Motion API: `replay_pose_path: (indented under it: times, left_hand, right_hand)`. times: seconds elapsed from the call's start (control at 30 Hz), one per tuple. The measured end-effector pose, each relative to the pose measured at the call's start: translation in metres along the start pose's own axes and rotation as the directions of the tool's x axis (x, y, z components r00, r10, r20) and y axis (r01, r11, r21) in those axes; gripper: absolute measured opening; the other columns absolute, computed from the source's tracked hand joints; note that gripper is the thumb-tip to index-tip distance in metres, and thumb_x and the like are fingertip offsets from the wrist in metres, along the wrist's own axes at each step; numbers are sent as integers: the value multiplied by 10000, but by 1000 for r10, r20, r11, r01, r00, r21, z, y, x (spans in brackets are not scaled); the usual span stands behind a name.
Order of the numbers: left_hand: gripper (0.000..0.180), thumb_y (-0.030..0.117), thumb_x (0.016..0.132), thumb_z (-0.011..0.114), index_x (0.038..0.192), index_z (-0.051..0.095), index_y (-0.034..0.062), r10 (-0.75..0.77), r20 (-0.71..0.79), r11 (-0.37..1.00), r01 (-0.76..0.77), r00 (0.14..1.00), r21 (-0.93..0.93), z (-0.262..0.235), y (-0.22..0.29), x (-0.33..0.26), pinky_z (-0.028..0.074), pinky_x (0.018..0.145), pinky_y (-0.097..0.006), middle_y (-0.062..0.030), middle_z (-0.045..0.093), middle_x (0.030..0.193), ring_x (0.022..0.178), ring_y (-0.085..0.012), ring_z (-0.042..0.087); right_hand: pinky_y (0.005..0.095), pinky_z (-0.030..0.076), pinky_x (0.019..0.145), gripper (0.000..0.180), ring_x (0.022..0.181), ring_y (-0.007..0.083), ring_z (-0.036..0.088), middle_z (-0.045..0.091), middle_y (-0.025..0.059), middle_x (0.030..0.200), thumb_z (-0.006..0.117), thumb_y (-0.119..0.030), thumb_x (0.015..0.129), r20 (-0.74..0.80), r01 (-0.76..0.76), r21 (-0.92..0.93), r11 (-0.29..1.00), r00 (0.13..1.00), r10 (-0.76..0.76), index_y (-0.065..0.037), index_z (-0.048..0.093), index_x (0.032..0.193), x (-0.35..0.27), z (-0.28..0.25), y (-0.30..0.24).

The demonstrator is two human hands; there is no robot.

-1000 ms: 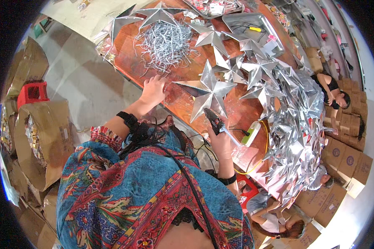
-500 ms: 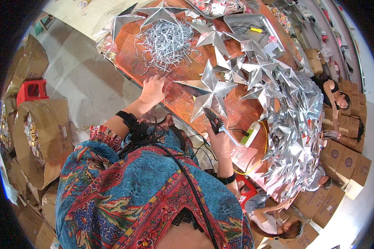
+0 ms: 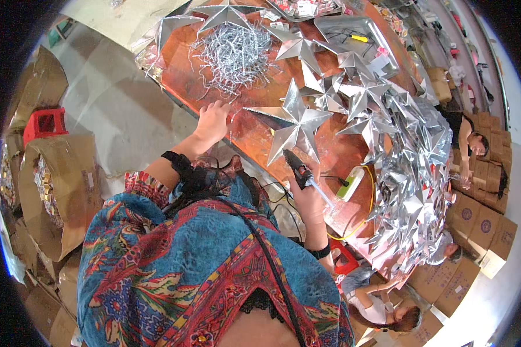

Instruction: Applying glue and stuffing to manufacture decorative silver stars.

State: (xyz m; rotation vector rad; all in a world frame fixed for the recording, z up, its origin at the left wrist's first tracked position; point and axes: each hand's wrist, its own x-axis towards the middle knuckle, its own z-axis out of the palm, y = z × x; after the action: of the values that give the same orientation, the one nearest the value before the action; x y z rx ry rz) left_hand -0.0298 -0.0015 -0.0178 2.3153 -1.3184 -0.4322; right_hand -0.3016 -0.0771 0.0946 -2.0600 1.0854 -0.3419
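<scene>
My right hand (image 3: 308, 195) is wrapped round a black glue gun (image 3: 296, 165), with a pale glue stick (image 3: 322, 192) poking out of its back. The gun's nozzle points at the lower edge of a large silver star (image 3: 299, 125) lying on the table; I cannot tell if they touch. Left of the star, at the table's near edge, my left hand (image 3: 213, 122) has its fingers curled together. A thin strand seems to hang by its fingertips, too fine to make out. Beyond it lies a tangled heap of silver tinsel strips (image 3: 235, 56).
Many silver stars (image 3: 408, 168) are heaped along the right of the reddish table (image 3: 179, 81). A grey tray (image 3: 353, 29) stands behind, and a white-green power strip (image 3: 351, 184) with a yellow cord near the gun. Two people (image 3: 382, 306) sit to the right; cartons (image 3: 63, 202) stand left.
The view has shifted very slightly. My left fingers have curled in a little more; the glue gun stays by the star's lower edge.
</scene>
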Motion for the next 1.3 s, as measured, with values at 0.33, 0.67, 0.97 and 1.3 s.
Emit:
replay_pose_path:
  times: [0.33,0.67,0.97,1.3]
  left_hand:
    - [429,239,712,685,1081,543,71,-31,25,999,30,999,44,0,0,-2,364,871,-463,-119,518,1053,1066,-302,476]
    - [442,241,704,686,1084,541,69,-25,16,999,25,1000,45,-1,-1,-2,364,864,-461,-119,519,1029,1056,-304,480]
    - [456,245,694,687,1089,538,73,-17,21,999,16,1000,49,1,-2,-2,370,864,-462,-118,522,1037,1054,-305,484]
    - [449,244,686,701,1073,543,80,-22,23,998,20,1000,67,0,-1,-2,371,868,-461,-115,532,1032,1037,-303,497]
  right_hand:
    - [443,458,717,414,864,417,575,578,231,917,626,-62,764,63,-12,7,1000,998,12,-70,403,1112,-7,8,13]
    - [424,460,718,409,865,394,576,573,222,934,632,-66,763,81,-10,14,1000,997,9,-53,417,1111,-7,13,17]
    - [427,461,705,406,848,393,580,576,222,905,630,-68,763,56,0,-6,1000,998,0,-54,420,1110,-8,14,18]
    - [427,457,693,420,841,389,588,575,190,926,632,-178,781,75,-73,-18,997,994,74,-110,402,1126,-11,13,17]
